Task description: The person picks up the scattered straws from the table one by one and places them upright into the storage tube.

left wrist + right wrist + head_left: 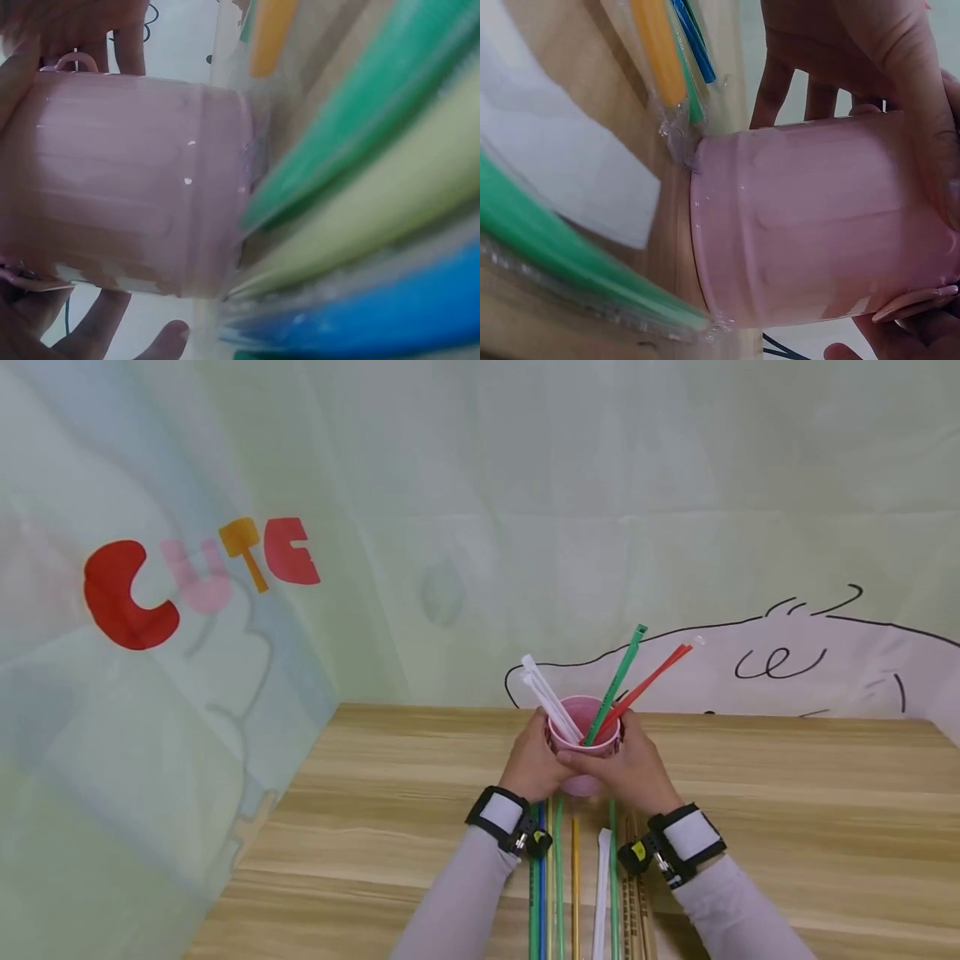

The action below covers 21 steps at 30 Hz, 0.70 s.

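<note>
Glossy pink, ribbed, plastic-looking cup (583, 786) sits between my left hand (529, 766) and right hand (637, 774), both curled round its upper sides; base seemingly on the wood-grain table (390, 827), slim coloured straws (575, 877) lying nearer me, below my grip. I judge it light, stiff, slightly slippery: best held at the walls, under the leaning white (552, 703), green (618, 681) and red straws (654, 677).

1 high head view, forward and down; 2 close wrist views, pink cup (127, 180) in both
</note>
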Tool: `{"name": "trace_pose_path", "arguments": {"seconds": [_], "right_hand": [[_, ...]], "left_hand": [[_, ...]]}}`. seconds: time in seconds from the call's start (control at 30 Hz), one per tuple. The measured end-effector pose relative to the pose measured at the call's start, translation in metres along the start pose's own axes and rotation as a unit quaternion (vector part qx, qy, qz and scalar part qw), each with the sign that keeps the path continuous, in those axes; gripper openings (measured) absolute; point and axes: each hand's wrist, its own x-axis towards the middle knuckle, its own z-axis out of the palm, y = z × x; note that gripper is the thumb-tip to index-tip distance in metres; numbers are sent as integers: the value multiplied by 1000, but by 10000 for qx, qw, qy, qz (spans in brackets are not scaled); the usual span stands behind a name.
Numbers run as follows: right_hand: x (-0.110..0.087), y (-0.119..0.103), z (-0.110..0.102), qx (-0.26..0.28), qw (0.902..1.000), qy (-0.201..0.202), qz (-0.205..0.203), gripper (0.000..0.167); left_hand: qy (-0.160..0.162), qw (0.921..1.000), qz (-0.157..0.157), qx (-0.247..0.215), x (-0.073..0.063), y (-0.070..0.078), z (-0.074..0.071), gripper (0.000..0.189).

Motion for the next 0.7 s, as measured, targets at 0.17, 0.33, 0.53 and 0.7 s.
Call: {"name": "trace_pose_path", "arguments": {"seconds": [0.17, 0.33, 0.53, 0.7], "right_hand": [[1, 1, 0, -73, 9999, 91, 111, 98], [1, 2, -2, -74, 9999, 21, 116, 97], [0, 1, -4, -81, 9999, -95, 48, 93], [0, 0, -5, -109, 9998, -158, 84, 93]], "left_hand": [[-170, 9997, -78, -175, 2, 2, -1, 86], [-307, 9993, -74, -180, 1, 5, -1, 88], [-281, 9973, -182, 651, -8, 12, -7, 104], [-175, 9872, -554, 1483, -26, 22, -21, 111]]}}
